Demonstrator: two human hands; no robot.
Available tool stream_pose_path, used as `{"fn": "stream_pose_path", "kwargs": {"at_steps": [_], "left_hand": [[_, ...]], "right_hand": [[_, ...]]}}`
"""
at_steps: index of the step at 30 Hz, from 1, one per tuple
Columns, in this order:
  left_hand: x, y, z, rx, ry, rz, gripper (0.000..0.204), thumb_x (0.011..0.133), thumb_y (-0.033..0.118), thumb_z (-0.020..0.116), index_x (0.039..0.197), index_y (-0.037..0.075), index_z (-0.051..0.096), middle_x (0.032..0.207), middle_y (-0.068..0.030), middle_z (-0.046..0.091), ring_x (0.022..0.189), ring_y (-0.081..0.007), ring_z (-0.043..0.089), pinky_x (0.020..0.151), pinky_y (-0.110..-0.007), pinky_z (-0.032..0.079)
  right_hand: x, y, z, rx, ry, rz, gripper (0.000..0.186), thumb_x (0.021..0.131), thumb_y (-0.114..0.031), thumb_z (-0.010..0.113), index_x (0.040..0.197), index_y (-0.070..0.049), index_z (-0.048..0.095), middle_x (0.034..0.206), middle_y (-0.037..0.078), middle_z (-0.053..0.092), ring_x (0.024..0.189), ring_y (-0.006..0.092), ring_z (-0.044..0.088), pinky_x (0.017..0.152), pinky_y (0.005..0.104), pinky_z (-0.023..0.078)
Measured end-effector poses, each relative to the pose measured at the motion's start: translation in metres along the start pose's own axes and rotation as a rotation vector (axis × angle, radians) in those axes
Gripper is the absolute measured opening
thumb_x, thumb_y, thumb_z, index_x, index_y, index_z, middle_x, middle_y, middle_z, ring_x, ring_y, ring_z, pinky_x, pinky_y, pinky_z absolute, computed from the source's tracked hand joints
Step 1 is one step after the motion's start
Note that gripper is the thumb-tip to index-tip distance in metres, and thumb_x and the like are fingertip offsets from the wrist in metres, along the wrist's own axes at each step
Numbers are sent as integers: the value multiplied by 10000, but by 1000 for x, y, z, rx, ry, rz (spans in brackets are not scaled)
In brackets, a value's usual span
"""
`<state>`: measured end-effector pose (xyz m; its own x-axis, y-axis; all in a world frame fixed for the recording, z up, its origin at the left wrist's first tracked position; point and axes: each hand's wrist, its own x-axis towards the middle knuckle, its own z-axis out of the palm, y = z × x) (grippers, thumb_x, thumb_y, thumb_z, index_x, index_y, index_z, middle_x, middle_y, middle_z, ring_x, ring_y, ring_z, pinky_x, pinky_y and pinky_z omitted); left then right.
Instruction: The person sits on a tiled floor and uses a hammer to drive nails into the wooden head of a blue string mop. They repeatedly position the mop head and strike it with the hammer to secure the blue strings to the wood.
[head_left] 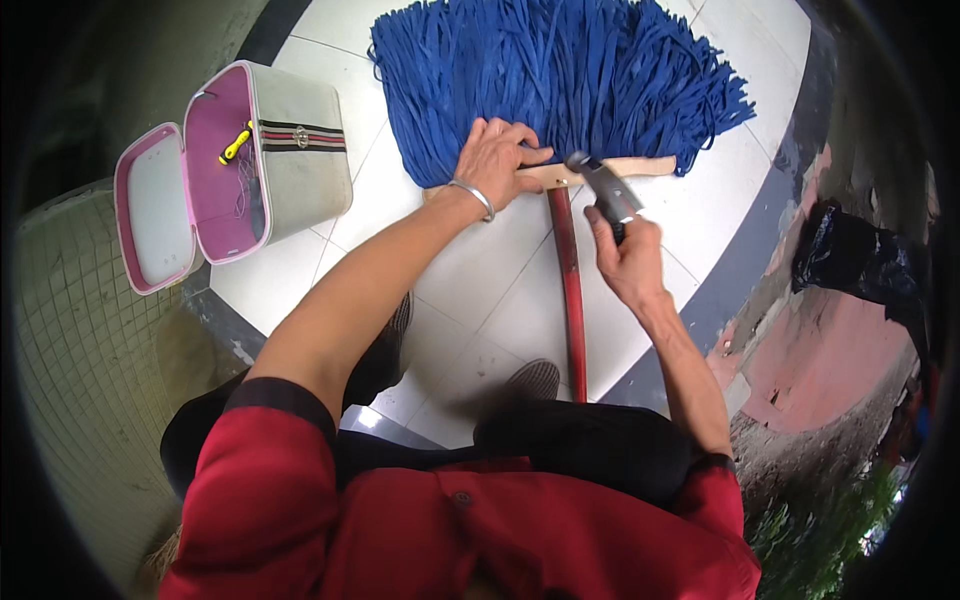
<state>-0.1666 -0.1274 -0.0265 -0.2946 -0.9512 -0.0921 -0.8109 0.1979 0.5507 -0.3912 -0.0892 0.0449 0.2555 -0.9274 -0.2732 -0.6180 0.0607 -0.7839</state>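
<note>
Starting at the far left, there's the pink-rimmed lid (187,230) swung open, hinged to a pale box (318,165) with a dark striped band around it; inside the pink lining sits a yellow-and-black screwdriver (236,144).

Across to the left hand (497,158), silver bangle (483,197) at the wrist, and it's clasping the wooden bar (640,167), thumb along the near edge, fingers over the far one! That bar lies crosswise on the white tiles (460,280), ahead of the person, and fanning out beyond it come the blue strips (560,80) of the mop (quite a thick head of them, too).

Down from the middle of the bar runs the red pole (572,290), a dark shoe (535,379) just beside it.

Now the hammer (612,193), its metal head above the bar, right of the pole; whether it touches the wood, I cannot tell. The right hand (633,262) has its dark grip clenched.

Far right, a black plastic bag (850,255) rounds out the view.
</note>
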Motion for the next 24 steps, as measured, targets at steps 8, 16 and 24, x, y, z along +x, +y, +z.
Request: {"fn": "stream_pose_path", "kwargs": {"at_steps": [8,16,24], "left_hand": [[2,-1,0,23,-11,34,408,762,274,800,1157,183,762,1142,7,617,1070,-210,510,1000,-349,335],[-3,-1,-5,-24,-6,24,419,719,240,832,1130,186,770,1135,4,610,1066,-214,491,984,-351,341],[-3,2,-4,16,-44,12,483,707,304,845,1171,205,754,1129,28,622,1081,-191,496,1011,-361,320]], "right_hand": [[-5,31,26,-176,-31,64,186,874,-66,611,1017,51,631,718,243,655,656,418,694,571,403,535],[-16,-12,1,85,266,-313,184,879,-65,617,977,90,627,634,181,615,513,308,647,529,366,514],[-4,-26,-6,73,130,-229,110,896,-59,621,939,41,640,603,144,604,498,241,621,474,352,478]]}}
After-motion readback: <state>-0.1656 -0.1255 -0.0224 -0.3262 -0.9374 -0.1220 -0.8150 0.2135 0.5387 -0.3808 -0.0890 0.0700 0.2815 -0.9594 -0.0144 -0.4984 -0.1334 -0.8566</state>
